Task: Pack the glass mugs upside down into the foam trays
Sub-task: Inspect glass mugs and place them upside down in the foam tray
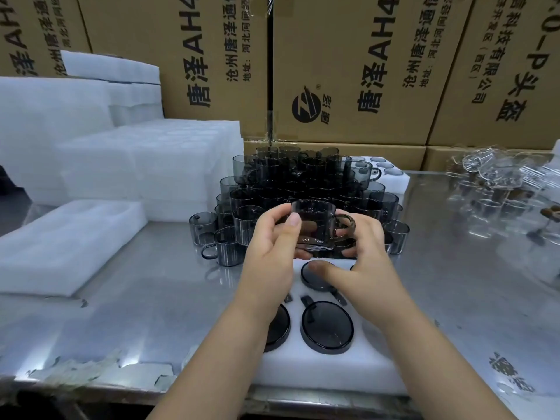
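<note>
A smoky grey glass mug (315, 225) is held upright in the air between both hands, above the far end of a white foam tray (318, 365). My left hand (269, 250) grips its left side, thumb on the near wall. My right hand (363, 253) curls round its right side by the handle. Three mugs sit upside down in the tray's holes; one base (327, 327) shows fully, another (277, 328) is partly under my left forearm, a third (315, 275) lies under my right thumb. A pile of grey mugs (291, 189) stands behind the tray.
Stacks of white foam trays (145, 165) fill the left, with one empty tray (66, 247) lying nearer. Clear glassware (497, 189) crowds the right of the steel table (469, 298). Cardboard boxes (348, 71) wall off the back. Another foam tray (391, 174) lies behind the pile.
</note>
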